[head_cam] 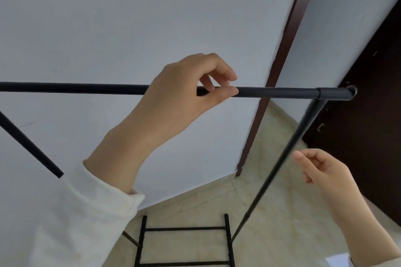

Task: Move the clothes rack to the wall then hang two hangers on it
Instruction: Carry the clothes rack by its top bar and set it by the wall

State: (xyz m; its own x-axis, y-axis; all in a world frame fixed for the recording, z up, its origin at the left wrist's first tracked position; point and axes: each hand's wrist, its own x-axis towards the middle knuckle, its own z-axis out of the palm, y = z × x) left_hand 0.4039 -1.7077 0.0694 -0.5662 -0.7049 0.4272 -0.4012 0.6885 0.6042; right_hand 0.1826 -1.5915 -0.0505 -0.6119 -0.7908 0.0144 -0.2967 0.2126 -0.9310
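Observation:
The black metal clothes rack runs across the view, its top bar [277, 92] level in front of a pale wall [108, 28]. My left hand [184, 95] is curled loosely around the top bar, thumb lying along it and fingers bent over it. The rack's right upright [288, 154] slopes down to the floor. Just right of that upright, my right hand [325, 175] hovers with its fingers loosely bent, holding nothing and not touching the rack. The rack's lower rungs [184, 228] show at the bottom. No hanger is in view.
A dark brown door frame [282, 54] runs down the wall's right edge, with a dark door [368, 104] beyond it. Beige floor tiles [271, 212] lie below. A second slanted rack tube [28, 147] crosses the left side.

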